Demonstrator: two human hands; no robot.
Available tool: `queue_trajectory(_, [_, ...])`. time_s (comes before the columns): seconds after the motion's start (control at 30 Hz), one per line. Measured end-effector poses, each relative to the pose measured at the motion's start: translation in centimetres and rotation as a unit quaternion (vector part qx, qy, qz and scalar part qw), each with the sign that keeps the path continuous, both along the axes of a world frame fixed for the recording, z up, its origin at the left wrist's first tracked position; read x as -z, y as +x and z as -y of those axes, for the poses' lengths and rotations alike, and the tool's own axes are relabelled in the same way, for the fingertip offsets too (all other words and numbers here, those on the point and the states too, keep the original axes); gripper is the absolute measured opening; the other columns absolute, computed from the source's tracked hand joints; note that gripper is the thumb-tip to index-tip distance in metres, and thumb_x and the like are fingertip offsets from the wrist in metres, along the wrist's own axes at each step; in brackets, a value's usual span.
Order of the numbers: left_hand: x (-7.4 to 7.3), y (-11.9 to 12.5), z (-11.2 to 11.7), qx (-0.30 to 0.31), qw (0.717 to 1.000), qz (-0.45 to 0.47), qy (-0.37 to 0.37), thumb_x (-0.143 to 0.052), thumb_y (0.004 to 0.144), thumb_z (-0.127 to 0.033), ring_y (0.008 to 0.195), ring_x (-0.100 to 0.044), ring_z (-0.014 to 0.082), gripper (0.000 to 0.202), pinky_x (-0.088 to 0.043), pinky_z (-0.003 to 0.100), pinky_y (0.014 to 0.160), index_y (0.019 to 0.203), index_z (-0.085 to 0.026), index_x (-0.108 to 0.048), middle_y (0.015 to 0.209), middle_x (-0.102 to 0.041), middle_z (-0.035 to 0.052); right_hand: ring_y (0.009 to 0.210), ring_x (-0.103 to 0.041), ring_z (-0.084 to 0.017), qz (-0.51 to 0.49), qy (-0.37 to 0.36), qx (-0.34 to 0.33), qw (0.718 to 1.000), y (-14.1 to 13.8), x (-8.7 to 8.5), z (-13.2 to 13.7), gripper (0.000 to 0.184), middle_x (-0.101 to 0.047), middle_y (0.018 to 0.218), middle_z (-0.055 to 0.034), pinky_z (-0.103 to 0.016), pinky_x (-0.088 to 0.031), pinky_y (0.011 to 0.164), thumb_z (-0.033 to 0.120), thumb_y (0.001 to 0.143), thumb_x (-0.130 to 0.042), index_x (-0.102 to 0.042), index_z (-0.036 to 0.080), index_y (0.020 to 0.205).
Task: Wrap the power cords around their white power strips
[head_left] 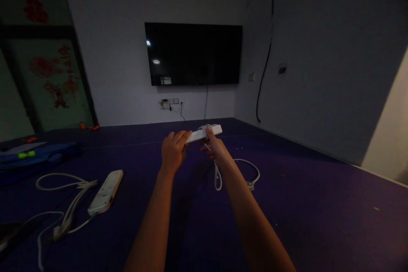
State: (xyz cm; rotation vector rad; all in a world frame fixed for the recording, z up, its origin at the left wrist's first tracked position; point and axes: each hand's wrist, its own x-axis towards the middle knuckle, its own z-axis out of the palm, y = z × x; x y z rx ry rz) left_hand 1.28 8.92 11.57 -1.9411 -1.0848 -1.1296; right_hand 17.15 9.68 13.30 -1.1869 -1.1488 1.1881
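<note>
A white power strip [195, 136] is held up in front of me above the purple floor. My left hand [173, 151] is closed round its left end. Toward its right end, my right hand [216, 146] grips the strip together with the white cord [204, 128], which is wound round it there. Below my right hand a loop of the cord hangs down, and more of it curves off to the right. It ends at a plug [250, 185] near the floor. My fingers hide part of the windings.
A second white power strip [106, 192] lies on the floor at left, its cord [75, 197] bundled beside it. Blue cloth [54, 153] with a bright green item lies farther back. A television [194, 54] hangs on the far wall; a black cable [266, 66] dangles right of it.
</note>
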Motion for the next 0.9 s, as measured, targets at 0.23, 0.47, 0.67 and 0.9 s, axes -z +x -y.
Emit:
queue_trajectory(0.23, [-0.3,-0.8,-0.2,0.053,0.997,0.045,-0.042,-0.057,0.082,-0.028,0.099,-0.053,0.0230,0.041,-0.043,0.035,0.084,0.122,-0.022,-0.053,0.116,-0.060,0.0079,0.031,-0.027,-0.004,-0.023,0.013,0.017,0.999,-0.3,-0.5,0.5,0.056,-0.053,0.047,-0.0013,-0.019,-0.016,0.032,0.063,0.083,-0.039,-0.058,0.012,0.072])
queue_trajectory(0.47, [-0.1,-1.5,-0.9,0.270,0.828,0.391,-0.296,-0.079,0.052,-0.051,0.092,-0.062,0.0254,0.091,-0.052,0.036,0.075,0.130,-0.020,-0.043,0.116,-0.058,0.0143,0.032,-0.026,-0.003,-0.069,0.048,0.018,0.996,-0.2,-0.7,0.5,0.050,-0.053,0.049,-0.0007,-0.019,-0.015,0.033,0.059,0.085,-0.040,-0.056,0.014,0.070])
queue_trajectory(0.67, [-0.7,-1.2,0.0,0.463,0.465,0.523,-0.544,-0.043,0.075,-0.070,0.075,-0.068,0.0252,0.075,-0.057,0.033,0.059,0.119,-0.009,-0.051,0.101,-0.064,0.0191,0.033,-0.027,-0.003,-0.078,0.093,0.010,0.993,0.0,-0.5,0.3,0.048,-0.054,0.051,-0.0013,-0.020,-0.017,0.033,0.059,0.083,-0.043,-0.055,0.015,0.068])
queue_trajectory(0.9, [-2.4,-0.9,1.0,0.454,0.356,0.614,-0.539,-0.045,0.089,-0.023,0.047,-0.064,0.0150,0.037,-0.052,0.017,0.038,0.122,-0.007,-0.044,0.073,-0.067,0.0101,0.033,-0.026,-0.003,-0.070,0.121,-0.024,0.990,-0.1,-0.4,0.4,0.050,-0.055,0.052,-0.0005,-0.019,-0.015,0.032,0.063,0.079,-0.046,-0.056,0.014,0.074])
